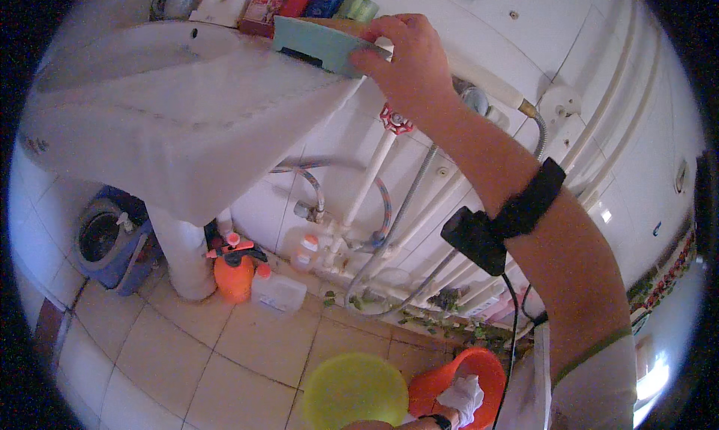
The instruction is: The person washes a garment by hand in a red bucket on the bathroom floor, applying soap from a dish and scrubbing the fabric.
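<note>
My right hand (407, 53) is at the upper middle, its thumb and fingers around the right end of a pale green plastic dish (314, 42). The dish sits tilted in the picture at the corner of a white washbasin (185, 98); something brownish shows inside it. At the bottom edge, my left hand (449, 415) holds a crumpled white cloth (465, 397) over a red plastic bucket (488, 368). Most of this hand is hidden by the cloth and the picture's edge. A yellow-green plastic basin (356, 390) stands beside the bucket.
Bottles and boxes (267, 6) line the basin's back edge. Below are an orange spray bottle (233, 278), a translucent jug (279, 292) and a blue mop bucket (112, 244). Pipes, hoses and a red valve handwheel (396, 119) run along the tiled wall. A black cable (515, 329) hangs from my right forearm.
</note>
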`<state>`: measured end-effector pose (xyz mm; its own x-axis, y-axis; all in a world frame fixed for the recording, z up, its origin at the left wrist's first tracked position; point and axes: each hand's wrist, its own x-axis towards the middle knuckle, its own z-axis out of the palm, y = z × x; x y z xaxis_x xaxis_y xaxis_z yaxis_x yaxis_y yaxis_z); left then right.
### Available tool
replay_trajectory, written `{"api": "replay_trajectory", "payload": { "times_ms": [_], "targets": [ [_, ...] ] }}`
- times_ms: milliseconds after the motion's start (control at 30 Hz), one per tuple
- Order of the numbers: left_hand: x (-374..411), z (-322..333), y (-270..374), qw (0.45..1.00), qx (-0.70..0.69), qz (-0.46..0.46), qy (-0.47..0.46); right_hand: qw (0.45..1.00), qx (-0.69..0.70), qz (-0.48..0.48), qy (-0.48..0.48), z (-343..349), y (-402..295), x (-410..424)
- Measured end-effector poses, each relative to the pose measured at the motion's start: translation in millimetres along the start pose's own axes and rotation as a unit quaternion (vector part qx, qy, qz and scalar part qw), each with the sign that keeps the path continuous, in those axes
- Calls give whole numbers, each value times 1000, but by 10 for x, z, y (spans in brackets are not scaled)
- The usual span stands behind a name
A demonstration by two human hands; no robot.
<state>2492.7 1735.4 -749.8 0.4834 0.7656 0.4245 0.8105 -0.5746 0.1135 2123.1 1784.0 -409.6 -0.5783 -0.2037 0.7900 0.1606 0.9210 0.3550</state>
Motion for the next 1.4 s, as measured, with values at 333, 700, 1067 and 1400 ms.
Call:
{"api": "replay_trajectory", "payload": {
  "times_ms": [333, 700, 1067, 1400],
  "targets": [
    [-15, 44, 34, 1000, -6, 1, 3, 954, 223, 150, -135, -365, -276, 108],
    [-28, 125, 0, 1000, -4, -9, 9, 819, 396, 298, -290, -315, -156, 408],
    [107, 240, 260, 997, 81, 6, -18, 837, 419, 286, -208, -1100, 201, -516],
    [443, 84, 399, 979, 91, 43, -177, 830, 282, 476, -69, -3501, 468, -3177]
  ]
}}
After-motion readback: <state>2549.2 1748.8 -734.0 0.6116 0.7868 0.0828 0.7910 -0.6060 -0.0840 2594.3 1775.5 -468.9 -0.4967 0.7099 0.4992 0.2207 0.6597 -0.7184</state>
